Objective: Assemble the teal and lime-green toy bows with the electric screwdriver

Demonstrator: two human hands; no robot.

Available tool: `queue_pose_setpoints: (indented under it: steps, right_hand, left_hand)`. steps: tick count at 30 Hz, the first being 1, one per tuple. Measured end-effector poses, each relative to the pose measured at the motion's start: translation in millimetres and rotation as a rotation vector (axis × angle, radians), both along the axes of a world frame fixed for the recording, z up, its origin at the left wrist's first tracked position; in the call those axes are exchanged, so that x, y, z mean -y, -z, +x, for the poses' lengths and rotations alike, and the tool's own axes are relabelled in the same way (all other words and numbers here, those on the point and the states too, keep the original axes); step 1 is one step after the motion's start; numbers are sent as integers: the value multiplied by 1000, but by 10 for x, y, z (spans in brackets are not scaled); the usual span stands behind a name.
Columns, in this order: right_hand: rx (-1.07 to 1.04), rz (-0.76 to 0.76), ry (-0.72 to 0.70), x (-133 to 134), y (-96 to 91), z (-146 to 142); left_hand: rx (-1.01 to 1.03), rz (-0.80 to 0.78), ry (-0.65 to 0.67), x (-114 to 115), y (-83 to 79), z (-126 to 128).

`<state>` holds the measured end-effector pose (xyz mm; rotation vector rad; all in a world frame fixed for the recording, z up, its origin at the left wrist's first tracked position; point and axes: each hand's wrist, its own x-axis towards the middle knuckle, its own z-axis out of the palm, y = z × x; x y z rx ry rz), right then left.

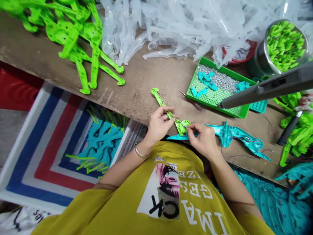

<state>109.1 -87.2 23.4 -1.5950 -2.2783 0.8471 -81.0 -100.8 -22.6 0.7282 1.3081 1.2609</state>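
Observation:
A long bright-green plastic leg-like part (158,97) with a round, dished end lies at the table's front edge. My left hand (160,123) is closed on its middle, thumb and fingertips pressed to the strip. Along the part runs a thin wire or rod (180,122), reaching from the left fingertips toward the round end. There, my right hand (202,137) pinches the near end of this wire, its fingertips partly hiding it. Beneath and to the right rests a turquoise plastic shell (226,133), partly covered by the green part and my right hand.
A green tray (221,112) holds screws and small turquoise pieces; a screwdriver (196,105) lies beside it. A grey electric screwdriver (266,86) hangs over the tray. Green parts (94,42), clear plastic pieces (168,19) and a metal pot (265,49) stand behind. A soldering-iron-like tool (290,129) is right.

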Motion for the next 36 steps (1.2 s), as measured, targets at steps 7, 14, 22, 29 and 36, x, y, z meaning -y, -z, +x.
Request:
queue_pose_setpoints:
  steps: [7, 14, 22, 29, 36]
  right_hand:
    - [120, -118, 33, -130, -60, -71]
    - [232, -144, 10, -134, -112, -111]
    - [134, -44, -211, -246, -121, 165]
    - [179, 33, -232, -248, -58, 271]
    - [250, 39, -178, -221, -34, 216]
  left_hand:
    - [-483, 11, 127, 23, -137, -169]
    - [-1154, 492, 297, 283, -281, -6]
    - [-1150, 600, 460, 388, -33, 143]
    - [-1200, 569, 505, 369, -105, 147]
    - [-1308, 586, 536, 371, -163, 156]
